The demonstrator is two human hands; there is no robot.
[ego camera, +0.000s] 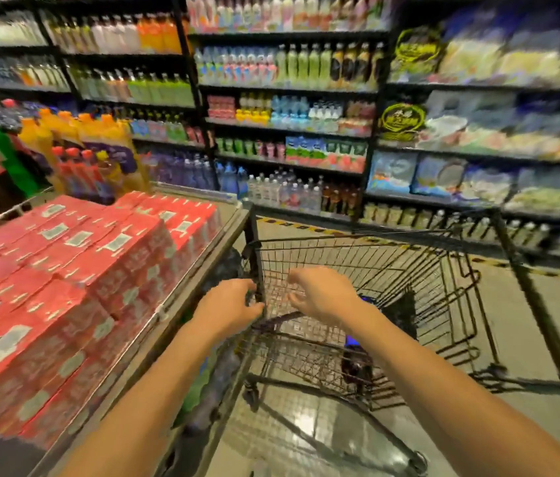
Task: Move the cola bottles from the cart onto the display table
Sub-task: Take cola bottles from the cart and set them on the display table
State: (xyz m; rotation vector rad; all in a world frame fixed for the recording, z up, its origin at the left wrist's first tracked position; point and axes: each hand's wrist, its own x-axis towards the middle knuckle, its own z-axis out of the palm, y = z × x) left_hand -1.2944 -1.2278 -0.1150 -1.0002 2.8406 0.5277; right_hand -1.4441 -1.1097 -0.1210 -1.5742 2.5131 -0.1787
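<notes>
Shelves (289, 87) full of drink bottles and snack bags line the shop wall behind, all a bit blurry. On the left sits the display surface (182, 297), a low stand with a metal rim. Its top is packed with red boxes (65, 270), and big soda bottles (65, 132) stand at its far end. Right beside it is the wire cart (375, 256), parked close so the trip from cart to surface is short.

Both arms reach forward to the near corner of the cart. The left hand (228, 304) is at the cart's dark corner post, with fingers bent on either side of it. The picture is too smeared to tell if its grip is closed on the post or just near it. The right hand (323, 294) hangs over the basket with fingers loosely bent and a little spread, and its grip holds nothing.

The cola bottles (356, 364) lie down low in the bottom of the cart, dark with a bit of blue on them, under the right arm. I think the hands are going down to fetch one. The basket is deep, so it will be a long reach.
</notes>
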